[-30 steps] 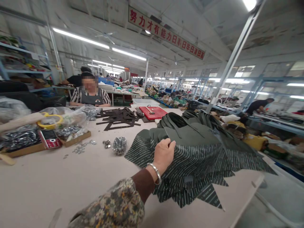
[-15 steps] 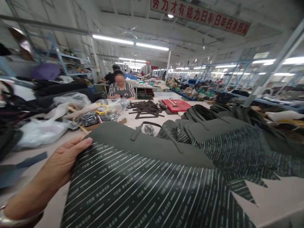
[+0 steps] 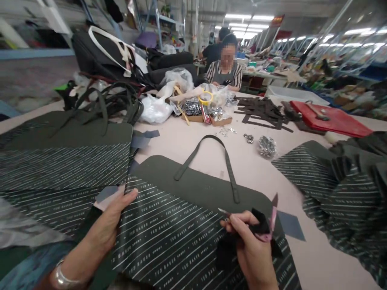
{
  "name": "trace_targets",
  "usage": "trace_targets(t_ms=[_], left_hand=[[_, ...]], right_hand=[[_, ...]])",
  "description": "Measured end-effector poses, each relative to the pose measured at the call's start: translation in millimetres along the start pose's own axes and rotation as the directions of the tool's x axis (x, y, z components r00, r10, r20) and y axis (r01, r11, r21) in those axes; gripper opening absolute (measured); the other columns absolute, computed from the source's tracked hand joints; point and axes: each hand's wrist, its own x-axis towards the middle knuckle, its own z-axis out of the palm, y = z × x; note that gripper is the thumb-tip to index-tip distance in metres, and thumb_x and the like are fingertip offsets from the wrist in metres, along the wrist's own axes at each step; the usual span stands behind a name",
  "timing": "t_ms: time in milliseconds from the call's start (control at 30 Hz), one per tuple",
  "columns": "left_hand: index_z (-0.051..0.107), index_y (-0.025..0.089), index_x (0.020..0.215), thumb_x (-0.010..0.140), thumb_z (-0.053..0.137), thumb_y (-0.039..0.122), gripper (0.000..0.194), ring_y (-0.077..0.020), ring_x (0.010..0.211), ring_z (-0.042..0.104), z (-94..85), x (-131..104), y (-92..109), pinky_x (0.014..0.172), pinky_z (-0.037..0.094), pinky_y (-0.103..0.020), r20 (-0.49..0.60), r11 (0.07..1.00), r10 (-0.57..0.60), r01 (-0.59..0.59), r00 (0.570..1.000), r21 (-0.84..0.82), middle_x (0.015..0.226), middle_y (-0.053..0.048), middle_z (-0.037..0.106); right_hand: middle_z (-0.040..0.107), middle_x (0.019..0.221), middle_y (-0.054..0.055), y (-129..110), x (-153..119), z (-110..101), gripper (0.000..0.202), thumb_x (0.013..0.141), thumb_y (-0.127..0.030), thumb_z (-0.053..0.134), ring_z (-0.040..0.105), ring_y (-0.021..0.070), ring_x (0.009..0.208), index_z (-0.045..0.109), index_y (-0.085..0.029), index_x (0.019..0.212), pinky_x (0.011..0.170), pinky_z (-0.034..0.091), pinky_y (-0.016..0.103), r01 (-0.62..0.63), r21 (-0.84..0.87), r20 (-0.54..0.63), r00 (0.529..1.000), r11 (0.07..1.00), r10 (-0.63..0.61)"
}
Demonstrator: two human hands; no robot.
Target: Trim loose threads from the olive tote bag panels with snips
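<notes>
Plainly, the right hand (image 3: 254, 245) was closed round a pink-handled tool (image 3: 272, 221), its fingers bunched near a thin metal point that lay just over the dark panel (image 3: 169, 237). The left hand (image 3: 116, 215) gripped that panel by its left edge, thumb on the printed face and the other fingers out of sight beneath.

The panel lay in front of the person, over the near side of the bench (image 3: 172, 141), its plain upper band bearing a looped strap (image 3: 230, 173) that stood up in an arch. It looked light and floppy, probably a coated fabric, a little slick on the printed part, with a firmer band along the top. An edge or a corner of that band seemed the surest hold; the strap, thin as it was, might pull the sheet out of line.

Just beyond the right side, a grey-blue piece (image 3: 292, 225) poked out. More panels were heaped on the right (image 3: 347, 201) and stacked on the left (image 3: 105, 135); farther off sat a clear bag of metal parts (image 3: 267, 146).

The panel's lower edge was cut off by the frame. Black material (image 3: 226, 249) hung about the right hand, perhaps cloth, though blur and shadow left its shape, and the tool's exact kind, uncertain.
</notes>
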Motion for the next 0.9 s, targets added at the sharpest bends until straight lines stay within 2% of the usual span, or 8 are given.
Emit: trace_targets(t_ms=[100,167,233,300,433,567,700,900], left_hand=[[0.068,0.016,0.079,0.08,0.067,0.006,0.01,-0.0174,0.061,0.069,19.6,-14.8,-25.0,0.061,0.061,-0.026,0.098,0.973,-0.157,0.171,0.983,-0.154,0.071,-0.001,0.074],[0.069,0.016,0.082,0.079,0.069,0.004,0.013,-0.0164,0.067,0.07,36.0,-21.8,-35.6,0.065,0.062,-0.025,0.131,0.942,-0.206,0.233,0.97,-0.24,0.078,-0.001,0.075],[0.071,0.017,0.089,0.079,0.069,0.002,0.018,-0.0165,0.072,0.072,52.8,-24.9,-40.7,0.07,0.063,-0.026,0.148,0.923,-0.211,0.246,0.966,-0.295,0.085,-0.002,0.077],[0.072,0.015,0.092,0.08,0.07,0.002,0.018,-0.0179,0.075,0.072,67.8,-23.8,-42.2,0.069,0.064,-0.028,0.172,0.919,-0.234,0.276,0.957,-0.282,0.089,-0.004,0.077],[0.073,0.009,0.084,0.084,0.067,0.005,0.007,-0.0199,0.069,0.072,85.7,-14.4,-44.2,0.062,0.063,-0.029,0.145,0.899,-0.388,0.408,0.91,-0.161,0.087,-0.011,0.077],[0.074,0.004,0.079,0.09,0.061,0.008,0.017,-0.0244,0.074,0.073,85.0,-8.1,-49.6,0.07,0.064,-0.034,0.159,0.875,-0.455,0.473,0.876,-0.102,0.083,-0.017,0.076],[0.077,0.003,0.084,0.091,0.06,0.01,0.019,-0.0276,0.084,0.074,75.9,-10.8,-54.7,0.08,0.064,-0.036,0.166,0.849,-0.489,0.511,0.856,-0.138,0.084,-0.017,0.076],[0.078,0.002,0.083,0.084,0.067,0.007,0.012,-0.0315,0.089,0.074,66.1,-16.6,-60.2,0.083,0.064,-0.04,0.082,0.851,-0.481,0.487,0.873,-0.196,0.084,-0.017,0.076]], right_hand=[[0.066,0.064,0.001,13.3,4.2,7.4,0.031,0.081,-0.045,0.081,0.062,0.0181,0.065,0.069,-0.018,0.07,0.068,0.049,0.03,0.037,-0.192,-0.017,0.999,0.981,-0.041],[0.067,0.064,0.002,13.6,4.3,10.4,0.032,0.082,-0.046,0.078,0.062,0.0177,0.064,0.069,-0.018,0.071,0.068,0.048,0.029,0.056,-0.316,-0.023,0.997,0.947,-0.067],[0.067,0.063,0.002,10.2,3.8,13.7,0.033,0.081,-0.047,0.078,0.062,0.0176,0.063,0.069,-0.018,0.068,0.065,0.048,0.028,0.044,-0.376,-0.034,0.998,0.926,-0.062],[0.067,0.061,0.002,6.8,3.2,16.3,0.033,0.08,-0.046,0.077,0.062,0.0172,0.06,0.067,-0.018,0.065,0.06,0.048,0.026,0.031,-0.394,-0.044,0.998,0.919,-0.053],[0.066,0.061,0.001,7.9,3.1,15.8,0.03,0.086,-0.039,0.072,0.064,0.0168,0.061,0.066,-0.019,0.064,0.059,0.051,0.024,0.096,-0.418,0.018,0.995,0.903,-0.097],[0.067,0.065,0.001,13.9,3.5,12.9,0.026,0.088,-0.032,0.072,0.067,0.017,0.067,0.068,-0.02,0.065,0.062,0.054,0.023,0.17,-0.428,0.03,0.984,0.888,-0.174],[0.068,0.068,0.002,16.2,2.9,12.3,0.025,0.088,-0.028,0.072,0.067,0.0164,0.07,0.069,-0.02,0.065,0.064,0.055,0.021,0.185,-0.424,0.037,0.982,0.886,-0.188],[0.068,0.067,0.002,15.1,2.7,13.9,0.025,0.086,-0.028,0.074,0.068,0.0163,0.069,0.069,-0.021,0.062,0.063,0.055,0.02,0.156,-0.46,0.035,0.987,0.874,-0.158]])
